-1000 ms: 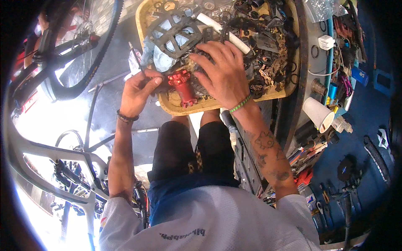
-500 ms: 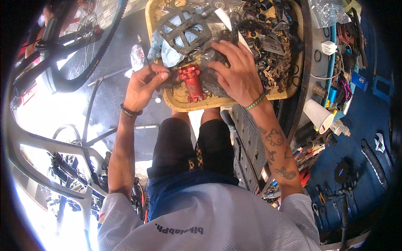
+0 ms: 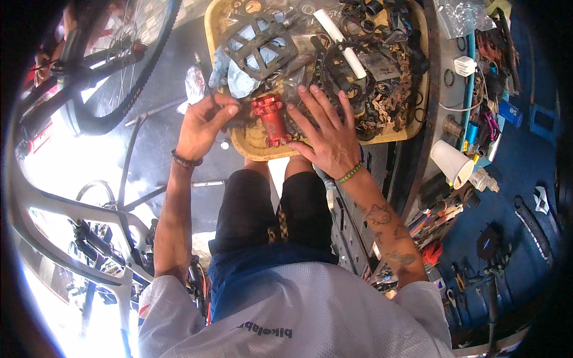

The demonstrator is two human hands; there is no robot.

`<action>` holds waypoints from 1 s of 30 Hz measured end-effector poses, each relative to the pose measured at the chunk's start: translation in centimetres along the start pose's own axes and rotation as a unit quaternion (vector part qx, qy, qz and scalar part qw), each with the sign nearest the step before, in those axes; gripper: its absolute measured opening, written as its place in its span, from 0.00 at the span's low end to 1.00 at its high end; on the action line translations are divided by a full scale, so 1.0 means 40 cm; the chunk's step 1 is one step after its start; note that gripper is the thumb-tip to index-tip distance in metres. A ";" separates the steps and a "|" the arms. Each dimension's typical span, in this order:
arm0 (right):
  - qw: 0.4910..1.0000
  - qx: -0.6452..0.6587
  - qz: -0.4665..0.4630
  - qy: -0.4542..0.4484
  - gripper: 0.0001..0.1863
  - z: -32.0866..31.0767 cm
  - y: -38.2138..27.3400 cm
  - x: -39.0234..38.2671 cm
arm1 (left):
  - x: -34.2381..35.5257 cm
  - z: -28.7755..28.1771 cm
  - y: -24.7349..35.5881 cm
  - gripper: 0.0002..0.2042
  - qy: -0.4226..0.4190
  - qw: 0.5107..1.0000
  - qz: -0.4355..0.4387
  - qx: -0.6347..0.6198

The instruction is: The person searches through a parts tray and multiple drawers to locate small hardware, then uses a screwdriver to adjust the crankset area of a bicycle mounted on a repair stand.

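My left hand (image 3: 203, 122) is at the tray's left edge, thumb and finger closed on something dark I cannot make out. Just right of it a red metal hub (image 3: 270, 121) stands out in the yellow tray (image 3: 242, 149). My right hand (image 3: 325, 131) lies spread over dark parts beside the hub, its thumb close to the hub's lower end. A black flat pedal (image 3: 262, 59) lies above on blue cloth (image 3: 236, 83). A white tube (image 3: 352, 62), loose chains (image 3: 382, 107) and black rings and bagged bits fill the tray's right part.
A bicycle wheel (image 3: 128, 101) and fork stand upper left, a pale frame (image 3: 71, 203) lower left. At right are a ledge holding a white cup (image 3: 447, 164), clear bags (image 3: 462, 15) and small parts, and a blue board with tools (image 3: 486, 244).
My right hand has moved lower and spread its fingers, uncovering more of the white tube. My left hand has kept its pinch; the tray sits slightly right in the picture compared with earlier.
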State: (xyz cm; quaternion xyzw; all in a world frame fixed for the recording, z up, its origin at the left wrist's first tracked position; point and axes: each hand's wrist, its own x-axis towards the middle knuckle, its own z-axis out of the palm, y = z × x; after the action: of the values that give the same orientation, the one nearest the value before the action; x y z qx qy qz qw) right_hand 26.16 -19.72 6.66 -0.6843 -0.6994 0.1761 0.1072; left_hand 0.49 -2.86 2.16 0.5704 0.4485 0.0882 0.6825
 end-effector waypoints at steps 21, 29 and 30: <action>0.993 -0.071 0.053 -0.081 0.39 -0.069 -0.048 0.034 | -0.018 0.022 -0.020 0.10 -0.014 0.999 -0.014 -0.027; 0.996 -0.042 0.076 -0.006 0.26 -0.105 -0.017 0.016 | -0.019 0.019 -0.003 0.09 -0.020 0.999 -0.009 -0.044; 0.997 -0.030 0.068 0.005 0.24 -0.104 -0.010 0.011 | -0.019 0.019 -0.004 0.09 -0.018 0.999 -0.008 -0.041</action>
State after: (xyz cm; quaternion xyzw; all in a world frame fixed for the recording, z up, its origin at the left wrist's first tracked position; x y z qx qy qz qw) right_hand 27.40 -18.89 10.60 -0.7338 -0.6559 0.1584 0.0783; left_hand 0.52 -3.93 2.38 0.5394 0.4366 0.0903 0.7144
